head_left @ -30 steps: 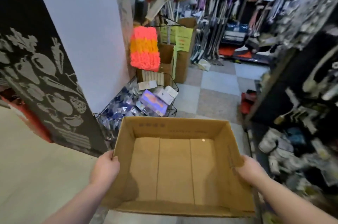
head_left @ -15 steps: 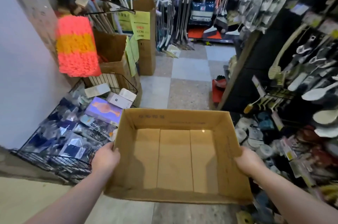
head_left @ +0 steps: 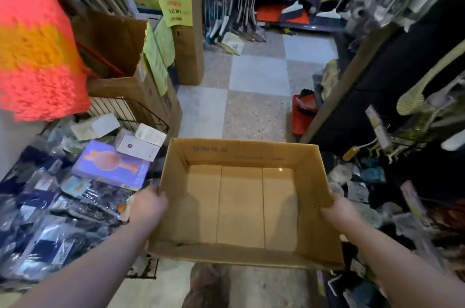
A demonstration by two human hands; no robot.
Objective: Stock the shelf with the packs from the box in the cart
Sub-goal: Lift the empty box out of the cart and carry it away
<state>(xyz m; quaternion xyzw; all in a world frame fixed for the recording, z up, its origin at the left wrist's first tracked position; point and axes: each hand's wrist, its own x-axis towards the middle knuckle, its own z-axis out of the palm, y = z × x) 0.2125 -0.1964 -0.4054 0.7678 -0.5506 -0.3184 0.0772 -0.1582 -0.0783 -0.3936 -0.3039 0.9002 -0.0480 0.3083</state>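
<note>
1. Since the earlier frame the view has swung right along the aisle; the open brown cardboard box [head_left: 241, 204] stays level in front of the body.
2. The left hand [head_left: 148, 207] and right hand [head_left: 339, 212] each keep a closed grip on a side wall of the box, which looks empty.
3. Risk: the wire basket of wrapped packs [head_left: 63, 207] at near left and the crowded shelf [head_left: 372, 182] at right could snag a corner.
4. No cart shows; the shelf goods are blurred.

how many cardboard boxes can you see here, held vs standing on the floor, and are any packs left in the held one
held cardboard box, both hands on it: 1
floor boxes: 2, the open box and the tall box
packs in the held box: 0
total boxes: 3
</note>
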